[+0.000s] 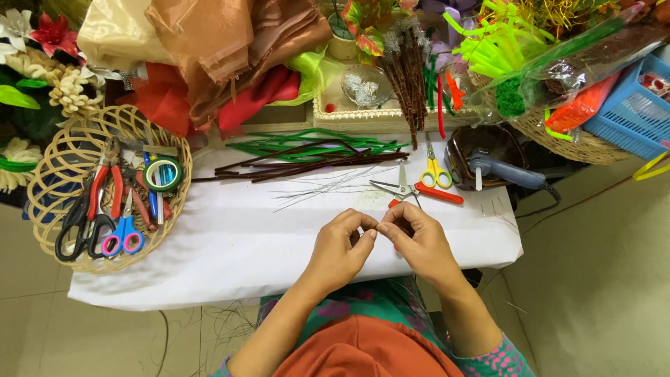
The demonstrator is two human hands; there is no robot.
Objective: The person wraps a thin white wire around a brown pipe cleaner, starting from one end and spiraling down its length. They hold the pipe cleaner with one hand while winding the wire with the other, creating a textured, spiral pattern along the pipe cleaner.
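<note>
We see the left hand [340, 250] and right hand [417, 241] meet above the table [230, 244], fingers pinched together on something too small to tell. Left, a wicker basket [52, 164] holds scissors [115, 234], pliers [105, 185] and a tape roll [163, 173]. A brown bowl [457, 150] holds a glue gun [506, 171]. Behind, a cream tray [370, 120] carries a glass dish [366, 85]. A blue crate [628, 115] sits far right.

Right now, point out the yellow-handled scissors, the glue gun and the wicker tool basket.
yellow-handled scissors [435, 171], head view, on the yellow handle loops.
glue gun [504, 170], head view, on its blue-grey body.
wicker tool basket [49, 164], head view, on the left rim.
</note>
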